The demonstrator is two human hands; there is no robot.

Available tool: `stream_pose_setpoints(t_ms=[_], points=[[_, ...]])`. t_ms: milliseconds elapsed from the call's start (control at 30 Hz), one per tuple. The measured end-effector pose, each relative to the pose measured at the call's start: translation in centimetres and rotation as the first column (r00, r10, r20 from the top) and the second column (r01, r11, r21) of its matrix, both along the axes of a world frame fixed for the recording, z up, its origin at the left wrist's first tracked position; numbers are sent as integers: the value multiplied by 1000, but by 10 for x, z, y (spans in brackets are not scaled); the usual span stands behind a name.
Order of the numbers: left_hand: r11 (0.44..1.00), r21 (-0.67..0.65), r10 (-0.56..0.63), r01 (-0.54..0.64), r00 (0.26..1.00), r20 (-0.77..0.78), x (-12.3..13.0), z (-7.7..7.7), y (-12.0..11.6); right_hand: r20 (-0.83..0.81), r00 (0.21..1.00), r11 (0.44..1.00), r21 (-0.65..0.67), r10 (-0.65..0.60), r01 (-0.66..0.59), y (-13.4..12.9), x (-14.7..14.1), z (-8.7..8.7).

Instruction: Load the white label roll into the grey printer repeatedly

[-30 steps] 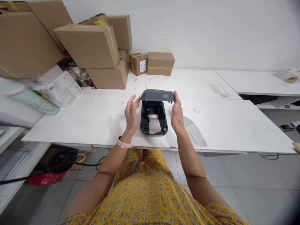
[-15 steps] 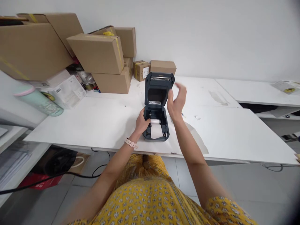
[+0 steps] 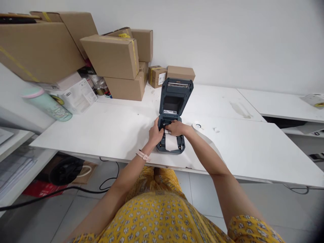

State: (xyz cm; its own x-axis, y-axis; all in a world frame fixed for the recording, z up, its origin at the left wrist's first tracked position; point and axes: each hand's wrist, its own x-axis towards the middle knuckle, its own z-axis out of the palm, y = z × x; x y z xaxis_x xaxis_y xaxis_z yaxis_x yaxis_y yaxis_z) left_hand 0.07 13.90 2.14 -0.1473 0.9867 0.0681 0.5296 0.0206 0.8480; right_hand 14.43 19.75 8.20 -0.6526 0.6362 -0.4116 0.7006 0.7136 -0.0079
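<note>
A dark blue-grey label printer stands on the white table with its lid raised and tilted back. Inside lies a small white paper roll, mostly covered by my hands, and its loose strip of paper runs toward me over the front. My left hand is closed around the printer's left wall, thumb inside the compartment. Into that same compartment reaches my right hand, palm down, its fingers bent over the roll and its left-hand holder. What those fingertips grip is hidden.
A white ring-shaped roll with a trailing strip lies right of the printer, near a paper scrap. Cardboard boxes are stacked at the back left. A mint-green bottle leans at the left. A black cable hangs below.
My right hand has come down from beside the raised lid into the printer's compartment, over the paper roll. My left hand stays at the printer's left side. The view has shifted slightly.
</note>
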Motion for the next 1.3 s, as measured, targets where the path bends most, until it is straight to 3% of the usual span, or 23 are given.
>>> stream_pose_setpoints(t_ms=[133, 267, 333, 400, 500, 633, 767, 867, 1067, 1200, 1300], points=[[998, 21, -52, 52, 998, -18, -5, 0, 0, -46, 999, 997, -79, 17, -21, 6, 6, -3], [998, 35, -43, 43, 999, -13, -6, -6, 1, -228, 974, 972, -228, 3, -56, 13, 21, 6], [998, 49, -33, 32, 999, 16, -6, -10, 2, -397, 917, 937, -331, -30, -112, 14, 39, 19], [998, 63, -26, 23, 999, 39, -6, -14, 2, -577, 813, 919, -358, -80, -164, 14, 67, 33], [997, 75, -22, 19, 999, 43, -6, -16, 3, -712, 677, 938, -335, -186, -95, 17, 110, 47], [997, 68, -22, 19, 999, 37, -6, -16, 3, -648, 682, 938, -287, -339, 194, 32, 138, 41], [998, 60, -34, 34, 999, 10, -6, -15, 2, -403, 829, 918, -83, -387, 388, 51, 123, 19], [998, 53, -41, 41, 999, 3, -6, -15, 3, -245, 888, 916, -1, -390, 402, 61, 103, 1], [998, 60, -33, 32, 999, 21, -6, -14, 2, -220, 887, 912, -37, -407, 409, 65, 83, -28], [997, 63, -40, 37, 998, 49, -6, -13, 2, -304, 856, 908, -146, -418, 392, 62, 108, -23], [998, 57, -39, 35, 997, 62, -7, -13, 2, -512, 706, 872, -297, -489, 389, 62, 154, -14]])
